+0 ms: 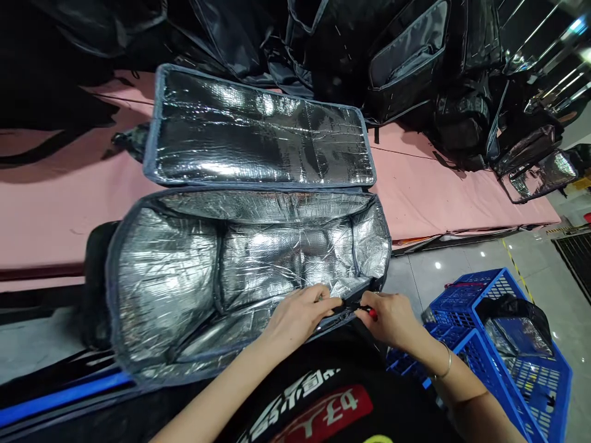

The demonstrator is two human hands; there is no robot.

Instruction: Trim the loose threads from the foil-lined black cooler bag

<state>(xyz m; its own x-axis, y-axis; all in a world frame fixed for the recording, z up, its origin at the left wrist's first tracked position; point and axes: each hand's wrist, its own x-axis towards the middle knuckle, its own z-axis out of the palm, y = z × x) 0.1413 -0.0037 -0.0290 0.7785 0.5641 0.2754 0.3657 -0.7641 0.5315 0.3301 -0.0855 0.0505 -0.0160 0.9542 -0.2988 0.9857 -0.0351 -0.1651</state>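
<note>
At the open cooler bag's (pixel 240 271) near rim, both hands — left hand (pixel 302 311), right hand (pixel 392 317) — pinch it, fingers closed.

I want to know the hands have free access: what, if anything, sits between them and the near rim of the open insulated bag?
Nothing visible does. The left hand and right hand both rest directly on the near rim of the insulated bag, the right pinching a small red-handled tool.

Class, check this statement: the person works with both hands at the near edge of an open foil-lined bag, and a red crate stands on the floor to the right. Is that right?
One detail is wrong: the crate is blue, not red. The head view shows it on the floor to the right. The rest holds: the left hand and right hand are at the near edge of the open, foil-lined bag.
</note>
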